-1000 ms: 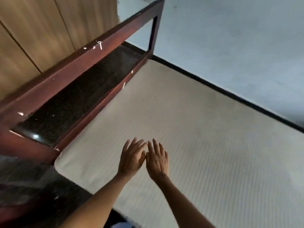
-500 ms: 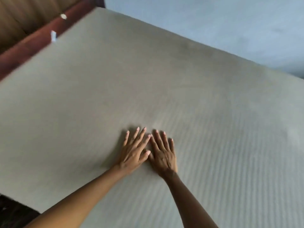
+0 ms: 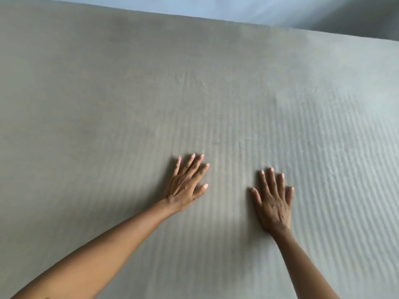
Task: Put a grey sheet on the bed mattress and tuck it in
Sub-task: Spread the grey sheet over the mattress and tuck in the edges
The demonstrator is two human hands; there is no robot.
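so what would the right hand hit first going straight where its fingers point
Way looks free: only smooth sheet lies ahead of the right hand up to the bed's far edge.

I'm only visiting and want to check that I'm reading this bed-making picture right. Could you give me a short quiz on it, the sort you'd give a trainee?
1. True or false: the left hand grips a bunched fold of the sheet.
2. Pick one. The right hand is: A) flat on the sheet, fingers straight; B) curled into a fist; C) lifted clear, holding a pillow.
3. Fill in: the two hands are ____ (touching / apart).

Key: 1 false, it lies flat with fingers spread; 2 A; 3 apart.
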